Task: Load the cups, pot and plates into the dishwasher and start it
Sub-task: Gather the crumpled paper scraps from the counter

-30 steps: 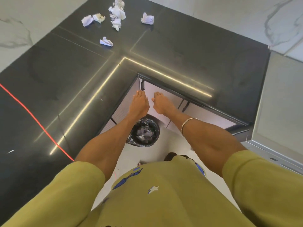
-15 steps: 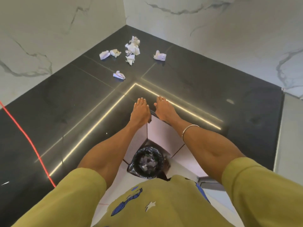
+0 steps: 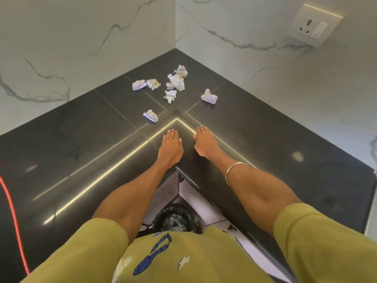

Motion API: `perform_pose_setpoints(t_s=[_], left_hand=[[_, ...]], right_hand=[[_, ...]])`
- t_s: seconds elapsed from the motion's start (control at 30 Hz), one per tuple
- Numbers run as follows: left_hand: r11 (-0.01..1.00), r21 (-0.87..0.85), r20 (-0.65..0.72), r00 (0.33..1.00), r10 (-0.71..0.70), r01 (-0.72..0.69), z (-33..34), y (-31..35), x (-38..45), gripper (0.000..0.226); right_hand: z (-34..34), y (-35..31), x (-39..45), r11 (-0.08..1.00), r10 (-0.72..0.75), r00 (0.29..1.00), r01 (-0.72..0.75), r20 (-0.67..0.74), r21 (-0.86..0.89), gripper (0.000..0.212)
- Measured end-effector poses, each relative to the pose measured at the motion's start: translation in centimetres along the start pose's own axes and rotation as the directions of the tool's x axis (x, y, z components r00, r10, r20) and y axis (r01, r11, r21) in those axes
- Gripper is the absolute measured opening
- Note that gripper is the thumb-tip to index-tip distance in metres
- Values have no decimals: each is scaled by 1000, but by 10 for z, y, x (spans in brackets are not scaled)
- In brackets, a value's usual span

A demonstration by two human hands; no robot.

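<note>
No cup, pot, plate or dishwasher shows in the head view. My left hand (image 3: 170,149) lies flat, palm down, on the black L-shaped countertop (image 3: 81,152) near its inner corner, holding nothing. My right hand (image 3: 205,144) rests palm down beside it, a ring on one finger and a metal bangle on the wrist, also holding nothing. The fingers of both hands point toward the wall corner.
Several crumpled paper balls (image 3: 176,81) lie on the counter beyond my hands. A black-lined waste bin (image 3: 174,219) with paper in it stands on the floor below the counter corner. White marble walls carry a socket (image 3: 312,26) at upper right. A red cord (image 3: 12,211) crosses the counter's left.
My hands have come up from in front of the cabinet below the counter edge and now rest flat on the countertop. The view has tilted up toward the wall corner.
</note>
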State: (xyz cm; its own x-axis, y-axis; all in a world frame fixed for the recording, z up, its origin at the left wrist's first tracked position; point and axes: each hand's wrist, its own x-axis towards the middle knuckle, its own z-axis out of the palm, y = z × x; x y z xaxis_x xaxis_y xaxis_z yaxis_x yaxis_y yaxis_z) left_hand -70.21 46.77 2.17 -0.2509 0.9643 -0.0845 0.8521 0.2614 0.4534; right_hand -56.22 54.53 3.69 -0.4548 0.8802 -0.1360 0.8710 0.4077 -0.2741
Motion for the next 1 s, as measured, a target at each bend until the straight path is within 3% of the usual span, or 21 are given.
perform_pose_setpoints(t_s=[0.63,1.0], left_hand=[[992,-64,53,993,110,-106,-18,3,117,51],[984,-94,71,985,159,-152,-3,17,175,52]], right_hand=[[-26,11,100,986,120,992,-115,-34,124,57],[-42,36,146,986,128,960,-95,-247,139,61]])
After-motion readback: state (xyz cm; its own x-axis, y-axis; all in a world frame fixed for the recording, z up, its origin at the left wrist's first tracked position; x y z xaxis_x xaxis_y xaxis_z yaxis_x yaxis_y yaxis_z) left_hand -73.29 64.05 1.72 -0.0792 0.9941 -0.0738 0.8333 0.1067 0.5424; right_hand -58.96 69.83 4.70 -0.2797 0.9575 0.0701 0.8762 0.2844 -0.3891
